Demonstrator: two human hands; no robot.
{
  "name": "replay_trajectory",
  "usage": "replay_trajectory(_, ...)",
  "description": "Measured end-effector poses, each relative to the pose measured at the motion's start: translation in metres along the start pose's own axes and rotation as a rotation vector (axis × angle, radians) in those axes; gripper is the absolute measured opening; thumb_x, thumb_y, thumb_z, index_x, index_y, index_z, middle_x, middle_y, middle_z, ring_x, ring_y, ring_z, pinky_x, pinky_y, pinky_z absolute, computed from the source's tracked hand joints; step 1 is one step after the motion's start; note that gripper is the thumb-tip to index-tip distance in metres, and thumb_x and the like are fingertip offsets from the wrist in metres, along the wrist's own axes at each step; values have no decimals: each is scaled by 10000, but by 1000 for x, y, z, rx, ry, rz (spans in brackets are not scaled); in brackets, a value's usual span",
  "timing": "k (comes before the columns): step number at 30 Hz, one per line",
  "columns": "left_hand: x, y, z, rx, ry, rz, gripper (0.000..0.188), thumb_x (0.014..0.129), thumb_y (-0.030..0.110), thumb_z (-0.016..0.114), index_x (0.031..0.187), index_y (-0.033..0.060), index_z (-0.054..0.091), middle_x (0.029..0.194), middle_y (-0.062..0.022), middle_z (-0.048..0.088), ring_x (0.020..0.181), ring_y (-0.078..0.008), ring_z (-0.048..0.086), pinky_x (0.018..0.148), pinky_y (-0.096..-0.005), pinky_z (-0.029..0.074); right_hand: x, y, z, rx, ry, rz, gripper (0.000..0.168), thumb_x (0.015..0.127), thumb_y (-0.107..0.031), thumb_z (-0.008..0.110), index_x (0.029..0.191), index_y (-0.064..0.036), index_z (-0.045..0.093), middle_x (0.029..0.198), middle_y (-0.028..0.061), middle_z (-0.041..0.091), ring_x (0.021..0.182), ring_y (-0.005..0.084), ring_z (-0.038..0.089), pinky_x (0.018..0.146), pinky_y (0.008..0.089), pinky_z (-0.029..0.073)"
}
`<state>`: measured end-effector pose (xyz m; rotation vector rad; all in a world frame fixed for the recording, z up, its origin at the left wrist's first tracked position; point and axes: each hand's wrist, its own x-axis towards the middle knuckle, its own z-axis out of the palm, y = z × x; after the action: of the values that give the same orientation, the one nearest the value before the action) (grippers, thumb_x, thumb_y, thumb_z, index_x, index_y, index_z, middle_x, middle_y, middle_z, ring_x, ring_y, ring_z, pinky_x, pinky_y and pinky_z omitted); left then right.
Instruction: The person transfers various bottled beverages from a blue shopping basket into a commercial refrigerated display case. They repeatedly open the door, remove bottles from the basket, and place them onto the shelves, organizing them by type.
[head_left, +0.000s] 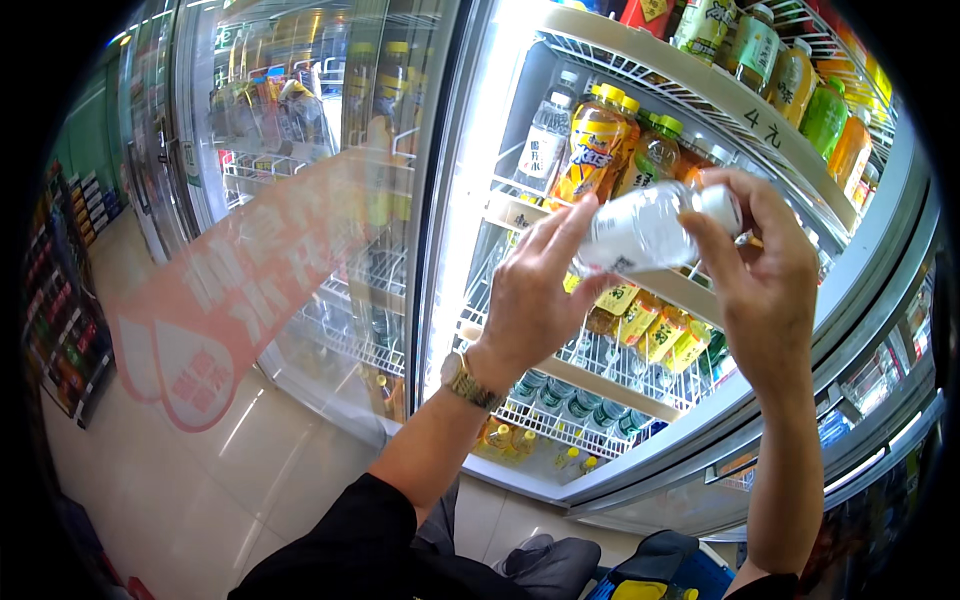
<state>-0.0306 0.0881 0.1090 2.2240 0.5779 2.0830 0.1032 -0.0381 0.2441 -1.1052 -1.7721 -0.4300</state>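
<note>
A clear plastic bottle (645, 229) with a white label and white cap lies tilted between my two hands, in front of the lit fridge shelves. My left hand (536, 281) grips its base end; a gold-toned watch is on that wrist. At the cap end, the fingers and thumb of my right hand (757, 240) close around the cap and neck. Motion blurs the label. Behind it stand large yellow-capped iced tea bottles (592, 146) and a similar white-labelled water bottle (544, 142) on the wire shelf.
An open glass door (300, 225) with a reddish sticker stands at left. The upper shelf edge (697, 90) carries drinks; lower racks hold yellow-labelled bottles (652, 322) and water bottles (570, 397). A blue crate (705, 574) sits by my feet at lower right. Stocked shelves (64, 300) line the far left.
</note>
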Motion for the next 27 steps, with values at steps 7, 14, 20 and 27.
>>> replay_trajectory(7, 47, -49, 16, 129, 119, -77, 788, 850, 335, 876, 1491, 23, 540, 1275, -222, 660, 1174, -350, 673, 968, -430, 573, 71, 26, 44, -277, 61, -300, 363, 965, -255, 759, 1130, 62, 692, 938, 203, 711, 790, 307, 704, 739, 422, 555)
replay_trajectory(14, 61, -87, 29, 142, 134, -192, 778, 888, 343, 841, 1499, 35, 471, 1290, -292, 684, 1073, -368, 739, 943, -453, 581, 107, 49, 93, -334, 70, -366, 325, 991, -267, 716, 1017, 57, 694, 941, 238, 697, 857, 400, 706, 782, 477, 553)
replay_trajectory(20, 74, -80, 34, 159, -160, -468, 714, 937, 287, 750, 1493, -50, 454, 1070, -278, 742, 789, -386, 760, 817, -448, 597, 125, 87, 118, -402, 121, -443, 292, 1009, -249, 692, 958, 38, 689, 921, 232, 710, 854, 407, 713, 764, 468, 583)
replay_trajectory(27, 71, -87, 40, 272, -183, -418, 728, 969, 278, 665, 1491, -162, 412, 1014, -268, 745, 910, -402, 752, 864, -491, 583, 131, 104, 139, -373, 54, -311, 242, 988, -213, 722, 1056, 11, 661, 968, 232, 737, 896, 415, 720, 770, 471, 570)
